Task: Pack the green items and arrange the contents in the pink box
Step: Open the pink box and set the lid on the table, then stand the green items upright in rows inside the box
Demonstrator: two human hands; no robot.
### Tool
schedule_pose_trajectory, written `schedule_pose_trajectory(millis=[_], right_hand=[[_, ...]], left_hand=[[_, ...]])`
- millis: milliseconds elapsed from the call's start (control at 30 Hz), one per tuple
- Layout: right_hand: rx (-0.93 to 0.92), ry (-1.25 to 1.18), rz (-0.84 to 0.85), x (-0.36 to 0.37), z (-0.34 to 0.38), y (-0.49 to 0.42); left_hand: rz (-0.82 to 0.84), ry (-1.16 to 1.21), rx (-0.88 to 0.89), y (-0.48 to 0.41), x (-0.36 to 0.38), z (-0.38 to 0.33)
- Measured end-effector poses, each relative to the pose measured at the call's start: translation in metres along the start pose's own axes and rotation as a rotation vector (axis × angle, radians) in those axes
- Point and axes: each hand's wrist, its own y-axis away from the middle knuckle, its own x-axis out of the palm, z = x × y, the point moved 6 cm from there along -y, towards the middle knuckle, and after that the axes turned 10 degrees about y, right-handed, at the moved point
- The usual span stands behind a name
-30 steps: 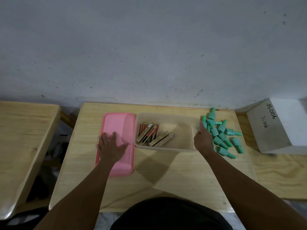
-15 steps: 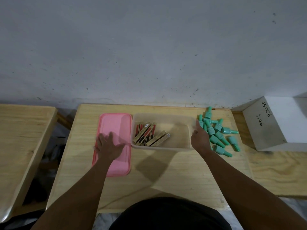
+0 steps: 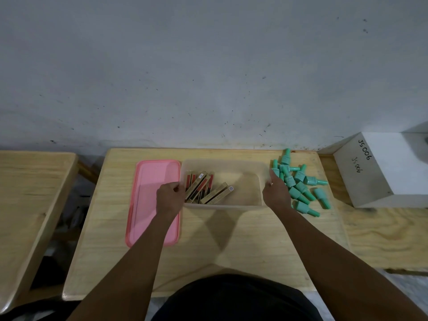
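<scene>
On the pale wooden table (image 3: 231, 239) in front of you, the translucent rectangular plastic box (image 3: 223, 164) sits with its flat pink plastic lid (image 3: 150, 181) lying just beside it on your left. Your left hand (image 3: 169, 200) is at the box's left wall, fingers curled against the rim; your right hand (image 3: 275, 193) is on the right wall, thumb over the edge, so you seem to be gripping the box from both ends. Inside, the slim gold and red cartons (image 3: 203, 188) lie slanted and loosely overlapped in the left half; the right half is bare. The heap of mint-green plastic bottles with narrow caps (image 3: 298, 181) lies on the table just right of the box, none packed yet. A white block marked JS006 (image 3: 382, 172) stands further right. You look to be steadying or squaring up the box before loading. Next, free your right hand, take bottles from the heap, and lay them in the bare half.
</scene>
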Motion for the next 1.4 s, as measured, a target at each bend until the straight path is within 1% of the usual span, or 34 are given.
schedule_pose_trajectory(millis=[100,133,167,200,233,267,300,333,367,400,433,467,500,600,700,767,900,1033,1100,1167,1233,1333,1400], right_hand=[[0.008,-0.015,0.012,0.003,-0.002,-0.001],[0.008,0.002,-0.012,0.002,0.000,0.001],[-0.007,0.062,-0.075,-0.001,0.003,0.004],[-0.046,0.154,-0.172,-0.007,0.010,0.009],[-0.111,0.244,-0.266,-0.011,0.020,0.015],[-0.192,0.296,-0.310,-0.012,0.033,0.021],[-0.260,0.303,-0.269,-0.006,0.046,0.025],[-0.286,0.267,-0.147,0.008,0.056,0.027],[-0.254,0.206,0.027,0.025,0.062,0.027],[-0.174,0.135,0.204,0.044,0.065,0.027],[-0.088,0.080,0.338,0.059,0.067,0.028],[-0.043,0.044,0.419,0.069,0.071,0.030],[-0.036,0.017,0.445,0.075,0.077,0.030],[-0.074,-0.063,0.430,0.085,0.094,0.031],[-0.153,-0.068,0.389,0.091,0.105,0.032],[-0.146,-0.103,0.413,0.096,0.104,0.031],[-0.203,-0.044,0.432,0.092,0.101,0.028],[-0.184,-0.051,0.444,0.076,0.083,0.025],[-0.238,-0.018,0.400,0.061,0.074,0.026],[-0.307,-0.016,0.303,0.042,0.066,0.029],[-0.346,-0.037,0.193,0.019,0.055,0.033],[-0.344,-0.059,0.040,-0.016,0.031,0.038],[-0.304,-0.069,-0.033,-0.034,0.007,0.038]], left_hand=[[0.001,-0.005,-0.007,0.001,0.000,-0.002],[0.006,-0.002,-0.005,0.001,0.001,-0.002],[0.012,0.001,-0.004,0.002,0.001,-0.002],[0.014,0.002,-0.005,0.002,0.000,-0.002],[0.018,0.002,-0.012,0.002,0.000,-0.002],[0.019,0.004,-0.017,0.002,0.000,-0.002],[0.022,0.003,-0.026,0.002,0.000,-0.002],[0.025,0.002,-0.036,0.002,0.000,-0.002],[0.026,0.005,-0.044,0.002,-0.001,-0.003],[0.022,0.009,-0.049,0.001,-0.001,-0.002],[0.020,0.015,-0.056,0.001,-0.002,-0.002],[0.024,0.018,-0.065,0.000,-0.002,-0.001],[0.030,0.020,-0.072,0.000,-0.002,-0.001],[0.046,0.030,-0.080,0.001,-0.002,-0.002],[0.048,0.045,-0.110,0.001,-0.002,-0.001],[0.051,0.053,-0.149,0.001,-0.002,0.002],[0.058,0.054,-0.138,0.002,-0.001,-0.001],[0.066,0.050,-0.127,0.001,0.000,-0.002],[0.072,0.041,-0.120,0.001,0.000,-0.004],[0.072,0.006,-0.109,0.003,0.000,-0.010],[0.011,-0.051,-0.060,0.004,-0.002,-0.020],[-0.131,-0.190,0.163,0.007,-0.003,-0.047],[-0.111,-0.172,0.301,0.010,0.010,-0.066]])
